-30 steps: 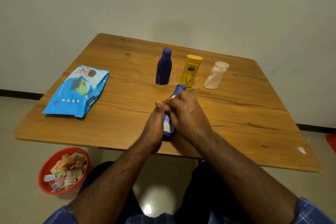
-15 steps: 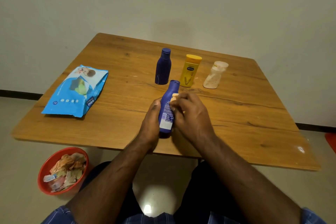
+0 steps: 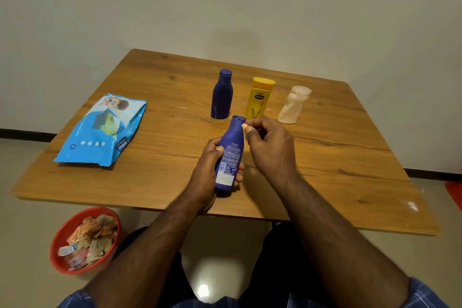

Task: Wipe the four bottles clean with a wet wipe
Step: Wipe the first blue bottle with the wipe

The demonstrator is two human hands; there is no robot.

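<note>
Head view. A square wooden table (image 3: 337,157), grained and knotted, with a satin sheen, is seen from above against a plain pale wall.

A dark blue plastic bottle (image 3: 230,155), rounded at the shoulder and tapering to a narrow cap, is held tilted above the near middle of the table, cap pointing away. Fine white print and a pale label patch are seen on the side facing the camera. The lower body is gripped by the left hand (image 3: 208,170), thumb across the front, fingers wrapped round behind.

A small crumpled wad of wet wipe (image 3: 244,126), pale with an orange tint, is pinched by the fingertips of the right hand (image 3: 270,147) and pressed against the bottle's neck just below the cap.

Three more bottles stand upright in a row behind, apart from one another: a second dark blue bottle (image 3: 221,94), matte, of like shape; a glossy yellow bottle (image 3: 258,99) with a flat flip cap and an oval dark logo; a translucent bottle (image 3: 293,105), waisted, streaked with orange residue.

A soft blue wipe pack (image 3: 100,130), crinkled film, lies flat at the left side of the table.

On the floor at lower left, a round red plastic bin (image 3: 56,255) is filled with crumpled stained wipes.
</note>
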